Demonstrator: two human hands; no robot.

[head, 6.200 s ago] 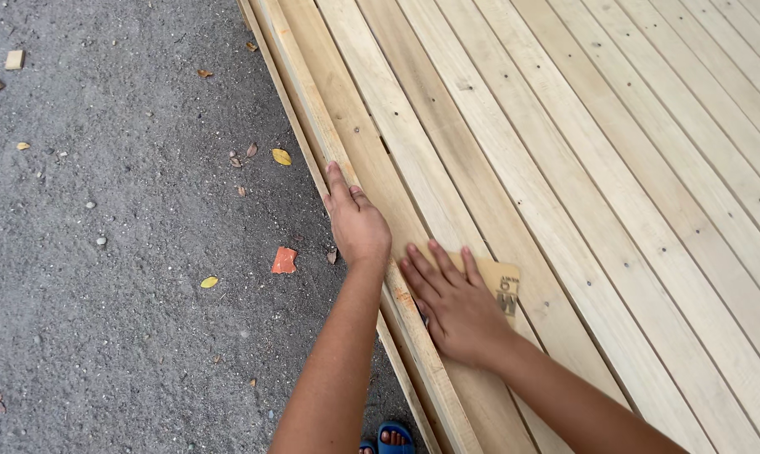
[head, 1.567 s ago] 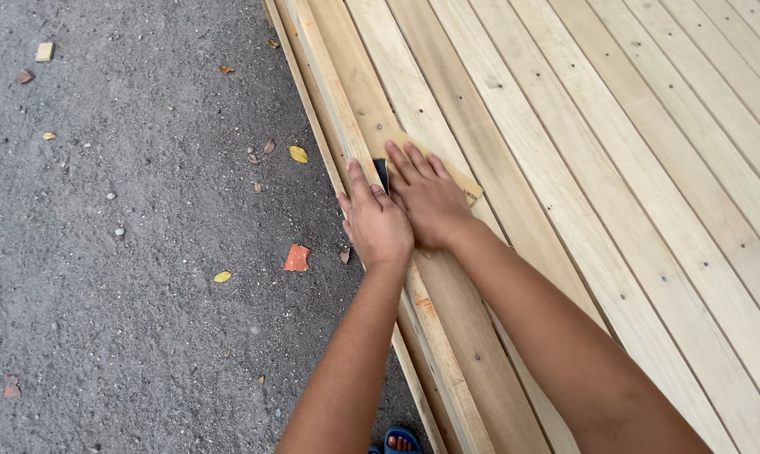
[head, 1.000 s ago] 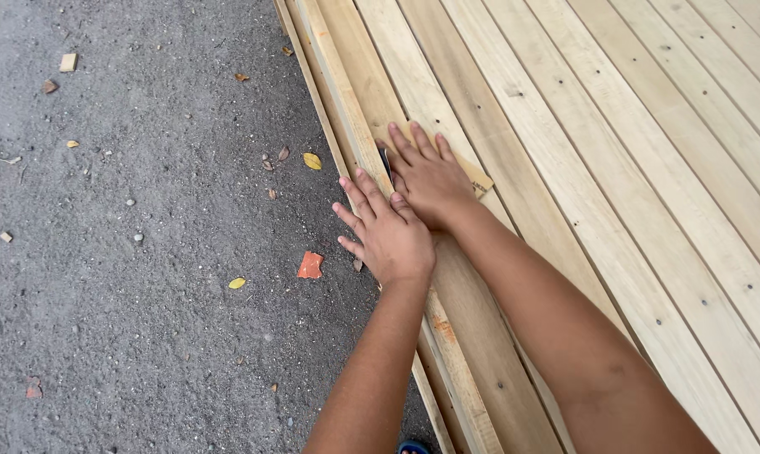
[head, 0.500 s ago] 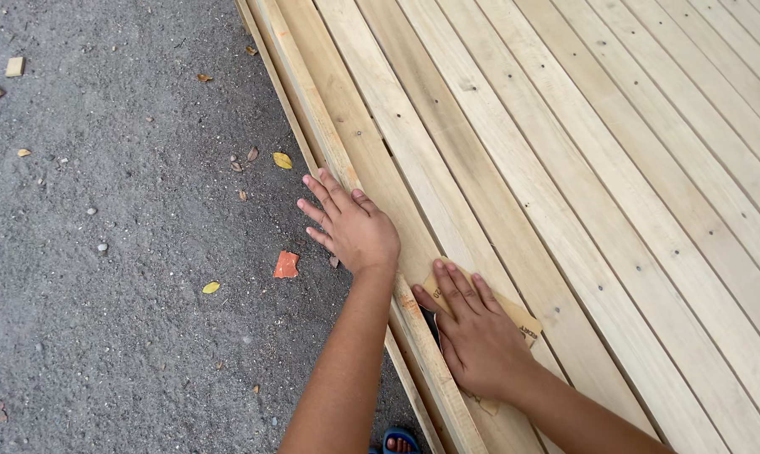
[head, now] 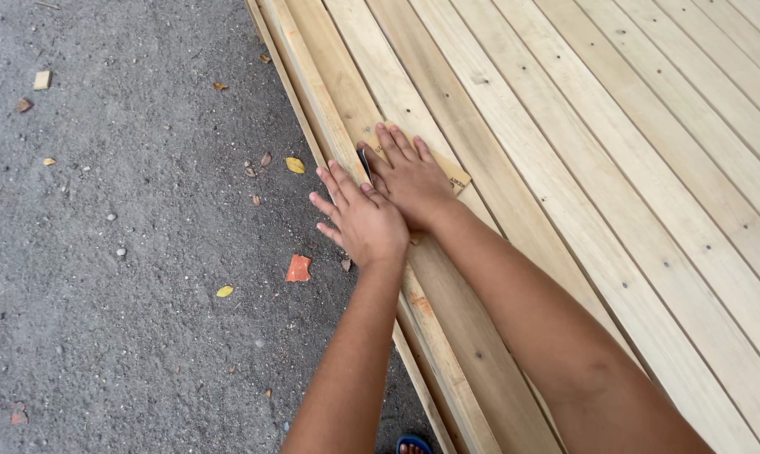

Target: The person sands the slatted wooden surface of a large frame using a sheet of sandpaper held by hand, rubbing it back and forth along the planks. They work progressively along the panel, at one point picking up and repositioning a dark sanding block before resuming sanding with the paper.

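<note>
Illumination is even, diffuse daylight with no identifiable single source; the pale wooden planks [head: 615, 151] are bright but not overexposed, and no glare appears on them. Shadows are soft and short: a faint one lies under the left hand [head: 365, 223] at the plank edge, a darker band runs below that edge on the gravel ground [head: 127, 252], and the gaps between planks read as thin dark lines. Focus is sharp on the planks and on the gravel beside them, with grain, nail heads and small stones distinct, while plank lines stay straight toward the frame edges, without noticeable distortion or motion blur.
</note>
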